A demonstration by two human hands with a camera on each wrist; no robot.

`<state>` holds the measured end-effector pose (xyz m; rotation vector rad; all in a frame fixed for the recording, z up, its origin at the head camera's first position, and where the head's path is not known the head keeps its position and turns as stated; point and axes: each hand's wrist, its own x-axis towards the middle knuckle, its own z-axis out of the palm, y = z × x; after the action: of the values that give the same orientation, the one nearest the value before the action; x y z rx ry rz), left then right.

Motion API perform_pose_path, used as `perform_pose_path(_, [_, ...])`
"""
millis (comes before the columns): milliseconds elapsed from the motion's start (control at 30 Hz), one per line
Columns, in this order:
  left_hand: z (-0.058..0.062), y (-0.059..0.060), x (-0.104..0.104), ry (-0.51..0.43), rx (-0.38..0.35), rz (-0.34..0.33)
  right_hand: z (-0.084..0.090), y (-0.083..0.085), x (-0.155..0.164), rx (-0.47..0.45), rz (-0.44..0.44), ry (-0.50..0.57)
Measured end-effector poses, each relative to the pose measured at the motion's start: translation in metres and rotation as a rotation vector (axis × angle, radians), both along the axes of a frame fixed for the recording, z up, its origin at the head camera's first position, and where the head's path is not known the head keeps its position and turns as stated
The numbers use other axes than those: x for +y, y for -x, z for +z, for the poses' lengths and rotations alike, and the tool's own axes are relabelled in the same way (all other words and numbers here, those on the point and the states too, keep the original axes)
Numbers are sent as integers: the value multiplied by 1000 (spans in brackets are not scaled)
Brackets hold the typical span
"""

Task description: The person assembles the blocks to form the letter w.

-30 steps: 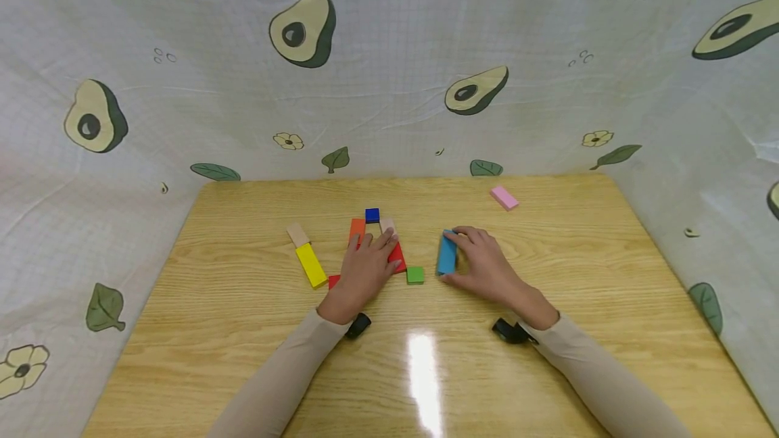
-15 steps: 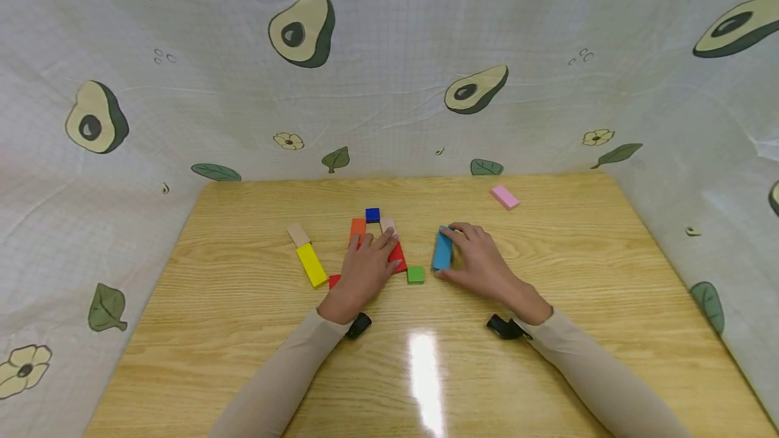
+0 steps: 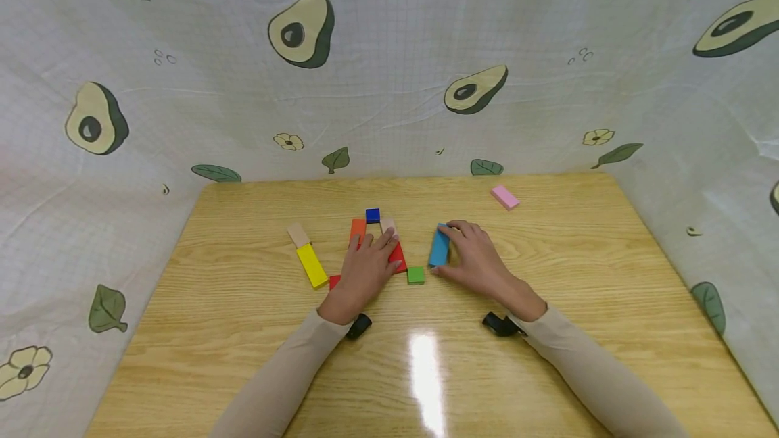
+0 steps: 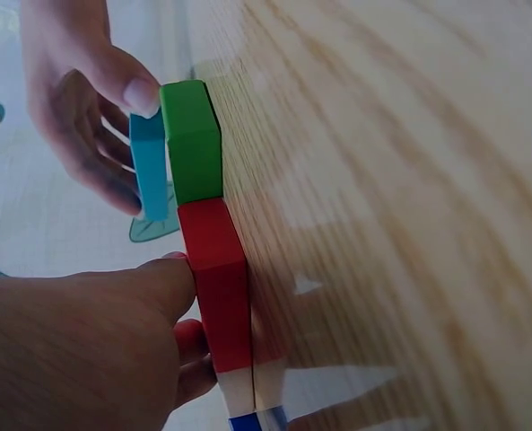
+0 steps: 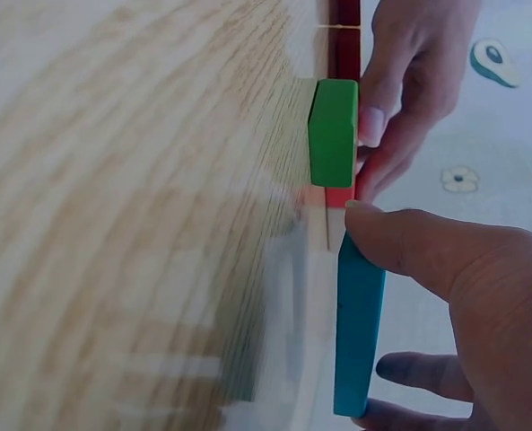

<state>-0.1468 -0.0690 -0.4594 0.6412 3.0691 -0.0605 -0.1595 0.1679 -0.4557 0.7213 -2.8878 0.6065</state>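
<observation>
Long light-blue wooden block, flat on the wooden table just right of a small green wooden block, pinched between right hand thumb and fingers; left hand fingers pressed straight on a long red wooden block.

Light: bright, even, from overhead.
Glare: a white streak is seen on the table near the front edge.
Distortion: the head view's edges are bent outward.
Blur: wood grain is smeared in both wrist views.
</observation>
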Motion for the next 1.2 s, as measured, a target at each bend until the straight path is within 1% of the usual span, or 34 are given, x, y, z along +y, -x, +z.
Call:
perform_pose_path(400, [-1,0,-1,10,12,0,-1,4,-6,-16,1,-32])
perform_pose_path(867, [0,0,0,15,-29,19,-7,5,-14,-29,16,-64])
perform_pose_path(1200, [-2,0,-1,8,0,12,-8,3,-15,-9,39,-57])
